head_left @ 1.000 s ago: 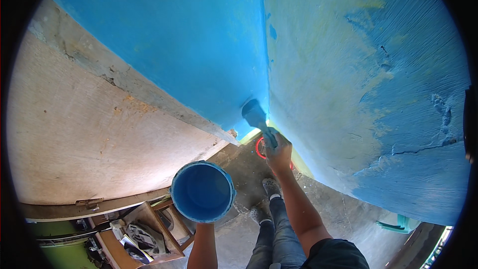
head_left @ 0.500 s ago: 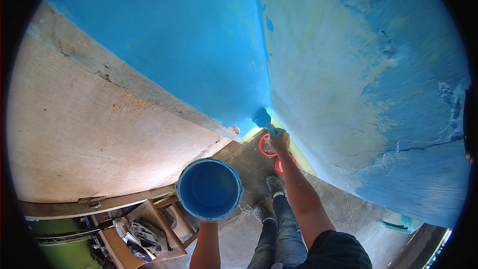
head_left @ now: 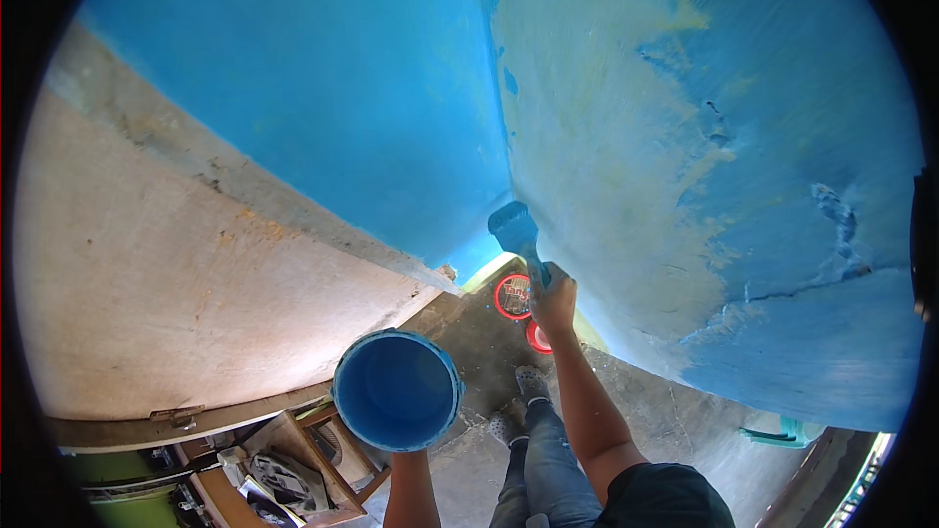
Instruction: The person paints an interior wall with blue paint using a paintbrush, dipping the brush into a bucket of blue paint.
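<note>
My right hand (head_left: 555, 299) grips the handle of a wide paintbrush (head_left: 514, 228). Its bristles and handle are coated in blue paint, and the head points up by the corner of the walls, near the bottom of the blue-painted wall (head_left: 391, 88). Whether the bristles touch the wall I cannot tell. At lower middle, my left hand (head_left: 412, 457) holds up a blue paint bucket (head_left: 396, 356) from below; its fingers are hidden beneath. Blue paint shows inside the bucket, and dried paint marks its rim. The right-hand wall (head_left: 626, 156) is patchy pale green, grey and blue, with cracks.
On the floor (head_left: 675, 420) by the corner stand a red-rimmed round container (head_left: 513, 296) and a smaller red one (head_left: 539, 336). Wooden furniture (head_left: 323, 469) with clutter lies lower left. A bare pinkish board (head_left: 196, 284) runs along the left. A green plastic piece (head_left: 780, 432) sits lower right.
My right hand has brought the brush slightly back from the corner and turned it, showing more of its broad side. The bucket sits slightly lower and further left in view.
</note>
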The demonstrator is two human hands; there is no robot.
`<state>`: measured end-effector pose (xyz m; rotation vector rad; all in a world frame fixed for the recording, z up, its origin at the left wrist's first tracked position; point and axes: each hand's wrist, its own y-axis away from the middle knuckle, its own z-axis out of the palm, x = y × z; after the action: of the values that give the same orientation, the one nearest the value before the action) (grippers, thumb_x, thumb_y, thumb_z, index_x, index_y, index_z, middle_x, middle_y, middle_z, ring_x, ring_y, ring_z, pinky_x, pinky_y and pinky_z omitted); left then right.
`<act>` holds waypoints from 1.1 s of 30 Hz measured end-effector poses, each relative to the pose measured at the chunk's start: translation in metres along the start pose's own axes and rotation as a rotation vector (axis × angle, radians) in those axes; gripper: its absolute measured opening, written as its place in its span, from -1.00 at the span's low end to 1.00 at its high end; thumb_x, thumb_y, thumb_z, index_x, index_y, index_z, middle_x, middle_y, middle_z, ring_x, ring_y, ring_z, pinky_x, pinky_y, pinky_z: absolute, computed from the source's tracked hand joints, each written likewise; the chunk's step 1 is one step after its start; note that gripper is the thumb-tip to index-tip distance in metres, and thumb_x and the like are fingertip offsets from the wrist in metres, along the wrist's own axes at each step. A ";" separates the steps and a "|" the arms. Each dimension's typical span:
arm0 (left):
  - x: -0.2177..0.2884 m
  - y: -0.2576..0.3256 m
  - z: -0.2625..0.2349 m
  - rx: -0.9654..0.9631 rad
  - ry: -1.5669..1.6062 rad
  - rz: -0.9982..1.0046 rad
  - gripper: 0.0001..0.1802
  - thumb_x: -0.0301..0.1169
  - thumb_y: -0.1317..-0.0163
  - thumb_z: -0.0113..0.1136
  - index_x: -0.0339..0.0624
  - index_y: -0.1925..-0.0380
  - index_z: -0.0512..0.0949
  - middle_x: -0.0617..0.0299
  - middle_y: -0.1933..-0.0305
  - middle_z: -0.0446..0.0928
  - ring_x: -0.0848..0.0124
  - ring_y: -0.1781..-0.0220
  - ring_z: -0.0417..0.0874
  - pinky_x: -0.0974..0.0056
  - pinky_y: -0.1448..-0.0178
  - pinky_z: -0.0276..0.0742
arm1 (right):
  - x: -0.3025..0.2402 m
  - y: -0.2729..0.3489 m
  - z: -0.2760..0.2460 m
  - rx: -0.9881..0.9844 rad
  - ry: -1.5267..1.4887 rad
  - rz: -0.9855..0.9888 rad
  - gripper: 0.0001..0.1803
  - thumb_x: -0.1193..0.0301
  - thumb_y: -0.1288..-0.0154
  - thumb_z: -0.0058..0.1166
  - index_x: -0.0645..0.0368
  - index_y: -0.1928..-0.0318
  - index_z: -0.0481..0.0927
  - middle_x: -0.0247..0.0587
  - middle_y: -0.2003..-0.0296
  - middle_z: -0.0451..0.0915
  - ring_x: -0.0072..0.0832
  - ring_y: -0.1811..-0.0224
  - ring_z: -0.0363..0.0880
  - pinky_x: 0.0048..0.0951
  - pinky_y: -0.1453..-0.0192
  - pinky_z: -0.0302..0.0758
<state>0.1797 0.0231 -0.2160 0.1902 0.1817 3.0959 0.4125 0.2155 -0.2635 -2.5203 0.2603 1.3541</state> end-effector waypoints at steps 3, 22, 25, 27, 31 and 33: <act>0.003 0.010 -0.028 0.021 0.001 -0.034 -0.23 0.25 -0.43 0.13 0.10 -0.47 0.37 0.05 -0.45 0.46 -0.02 -0.45 0.53 -0.33 -0.36 0.57 | 0.041 0.006 0.025 -0.113 0.017 0.119 -0.55 0.20 -0.48 0.25 0.32 0.46 0.59 0.18 0.60 0.51 0.16 0.56 0.45 -0.01 0.41 0.33; 0.012 0.012 -0.053 0.117 0.044 0.002 -0.23 0.25 -0.43 0.13 0.10 -0.47 0.37 0.05 -0.45 0.47 -0.02 -0.44 0.53 -0.32 -0.34 0.58 | 0.069 0.029 0.080 -0.226 -0.188 0.084 -0.34 -0.06 -0.54 0.09 0.32 0.49 0.50 -0.02 0.68 0.34 -0.17 0.67 0.18 -0.08 0.47 0.20; 0.001 0.006 -0.057 0.106 0.067 -0.030 -0.23 0.25 -0.43 0.13 0.10 -0.47 0.37 0.05 -0.45 0.47 -0.02 -0.44 0.53 -0.32 -0.34 0.58 | 0.062 -0.012 0.063 -0.117 -0.319 -0.067 -0.37 0.02 -0.58 0.04 0.27 0.53 0.35 -0.17 0.70 0.21 -0.25 0.64 0.03 -0.09 0.46 0.08; 0.002 0.013 -0.060 0.117 0.059 -0.022 -0.23 0.25 -0.43 0.13 0.10 -0.48 0.37 0.05 -0.45 0.47 -0.02 -0.44 0.53 -0.32 -0.34 0.58 | 0.063 -0.024 0.081 -0.196 -0.368 0.030 -0.45 0.15 -0.62 -0.02 0.19 0.55 0.46 -0.26 0.71 0.33 -0.30 0.66 0.21 -0.14 0.48 0.23; -0.002 0.007 -0.055 0.125 0.063 -0.027 -0.23 0.25 -0.43 0.13 0.10 -0.48 0.37 0.05 -0.45 0.47 -0.02 -0.44 0.53 -0.32 -0.33 0.58 | 0.134 -0.022 0.140 0.282 -0.104 -0.654 -0.69 0.27 -0.62 -0.01 0.00 0.28 0.74 -0.33 0.68 0.45 -0.31 0.65 0.42 -0.21 0.50 0.40; -0.027 -0.022 -0.057 0.099 0.124 -0.097 -0.23 0.25 -0.43 0.13 0.10 -0.48 0.37 0.05 -0.45 0.47 -0.02 -0.44 0.53 -0.32 -0.33 0.58 | 0.230 -0.021 0.116 -0.361 0.360 -0.118 -0.77 0.34 -0.52 0.16 0.16 -0.05 0.68 -0.22 0.70 0.29 -0.34 0.65 0.31 -0.17 0.54 0.26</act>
<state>0.2001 0.0373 -0.2781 -0.0086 0.3370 3.0048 0.4528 0.2650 -0.5143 -3.0189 -0.0744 0.9657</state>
